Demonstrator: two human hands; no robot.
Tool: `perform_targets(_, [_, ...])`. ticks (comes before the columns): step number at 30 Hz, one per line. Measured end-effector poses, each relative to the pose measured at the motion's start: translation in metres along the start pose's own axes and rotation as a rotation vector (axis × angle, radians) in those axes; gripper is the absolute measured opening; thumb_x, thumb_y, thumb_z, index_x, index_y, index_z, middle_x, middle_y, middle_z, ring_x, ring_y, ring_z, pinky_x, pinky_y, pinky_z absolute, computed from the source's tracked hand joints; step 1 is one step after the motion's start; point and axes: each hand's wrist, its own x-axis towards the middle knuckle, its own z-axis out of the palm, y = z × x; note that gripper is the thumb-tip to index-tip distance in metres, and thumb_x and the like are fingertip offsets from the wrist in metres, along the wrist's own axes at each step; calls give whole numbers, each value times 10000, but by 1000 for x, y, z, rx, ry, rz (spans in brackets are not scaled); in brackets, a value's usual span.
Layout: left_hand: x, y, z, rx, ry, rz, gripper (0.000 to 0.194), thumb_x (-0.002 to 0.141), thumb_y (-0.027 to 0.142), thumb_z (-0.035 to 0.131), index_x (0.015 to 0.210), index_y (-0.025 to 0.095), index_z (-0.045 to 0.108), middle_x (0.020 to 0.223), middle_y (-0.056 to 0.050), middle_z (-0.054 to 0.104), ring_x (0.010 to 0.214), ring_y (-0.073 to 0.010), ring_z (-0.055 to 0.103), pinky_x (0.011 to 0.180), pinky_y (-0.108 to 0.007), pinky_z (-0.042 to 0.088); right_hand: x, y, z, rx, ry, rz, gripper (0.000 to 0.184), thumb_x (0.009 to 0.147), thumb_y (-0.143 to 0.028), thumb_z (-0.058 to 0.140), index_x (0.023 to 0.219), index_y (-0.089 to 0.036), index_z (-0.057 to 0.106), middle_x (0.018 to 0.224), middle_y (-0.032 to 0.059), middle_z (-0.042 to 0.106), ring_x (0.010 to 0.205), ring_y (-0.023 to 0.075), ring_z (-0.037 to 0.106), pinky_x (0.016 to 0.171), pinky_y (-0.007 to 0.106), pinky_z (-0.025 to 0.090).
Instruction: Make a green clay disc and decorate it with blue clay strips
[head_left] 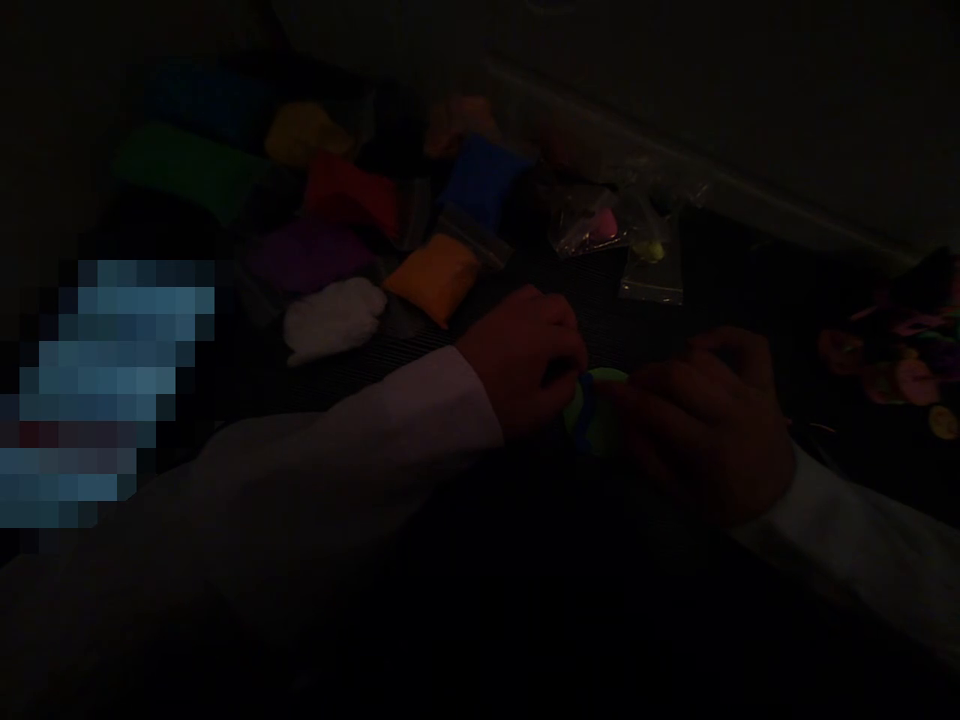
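Observation:
The view is very dark. A light green round piece (609,428), which looks like modelling clay, sits between my two hands. Across its left side runs a wavy blue strip (585,412). My left hand (521,355) is closed, its fingertips pinched at the upper end of the blue strip. From the right, my right hand (712,425) has its fingers closed at the edge of the green piece. Its fingertips are partly hidden in shadow, and I cannot tell how firmly they grip.
Bags of coloured clay lie beyond my left hand, among them orange (435,275), white (335,318), purple (311,255), red (351,192), blue (484,180) and green (184,165). Small clear bags (652,265) lie farther right. Small colourful pieces (911,375) sit at the right edge. A blurred bright patch (112,370) is at left.

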Motion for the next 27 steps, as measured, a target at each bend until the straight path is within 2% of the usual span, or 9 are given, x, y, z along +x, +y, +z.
perform_targets(4, [0,1,1,-8,13,-3,141,709,208,518,741,162,647,820,-41,582,793,-164,507,749,-327,394,0,0,1,4,-33,14,262,762,-269,527,1013,-205,566,849,28,641,727,181,541,801,462,315])
perform_targets(10, [-1,0,1,-9,39,-25,144,701,203,522,726,153,654,817,-48,587,797,-169,508,735,-320,400,1,0,2,-12,8,28,262,761,-259,528,1011,-188,564,845,31,641,710,179,542,778,451,328])
perform_targets(18, [-1,1,1,-23,39,-16,141,704,210,519,726,171,653,816,-33,590,792,-162,512,744,-320,400,0,1,2,-7,-13,33,249,770,-265,521,1012,-215,556,866,38,645,727,193,548,796,454,324])
perform_targets(27, [2,0,-1,-30,30,-20,131,710,227,523,726,159,633,813,-33,590,793,-156,515,736,-309,393,-3,-17,-4,98,38,-25,205,732,-336,592,879,-194,577,780,4,653,652,147,537,782,432,333])
